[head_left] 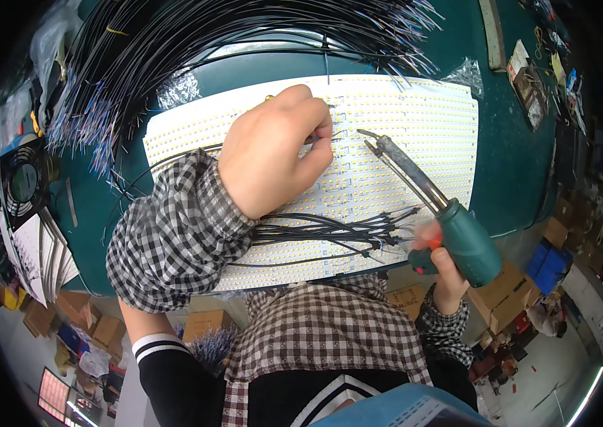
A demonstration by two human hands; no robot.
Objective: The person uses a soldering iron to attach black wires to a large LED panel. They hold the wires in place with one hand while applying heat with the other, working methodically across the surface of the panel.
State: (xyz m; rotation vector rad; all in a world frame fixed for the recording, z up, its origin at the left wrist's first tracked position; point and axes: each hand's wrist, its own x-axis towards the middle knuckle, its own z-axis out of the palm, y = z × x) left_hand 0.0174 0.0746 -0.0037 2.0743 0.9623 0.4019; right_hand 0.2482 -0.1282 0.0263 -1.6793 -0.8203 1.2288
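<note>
My left hand [276,153] is over the middle of a white panel of LED strips [422,167], thumb and fingers pinched together. They close on a thin black wire [210,148], whose end shows faintly at the fingertips. My right hand [447,281] grips a green soldering gun [471,245] with a red part near its trigger. Its two-pronged metal tip points up and left, just right of my left fingertips, over the strips' central column of pads. Below my left hand, a small bundle of black wires [315,231] lies across the panel.
A large heap of black wires [194,43] with bared coloured ends arcs along the back of the green table [511,164]. A small black fan [24,178] and papers [39,256] are at the left. A worn box [527,89] lies at the far right.
</note>
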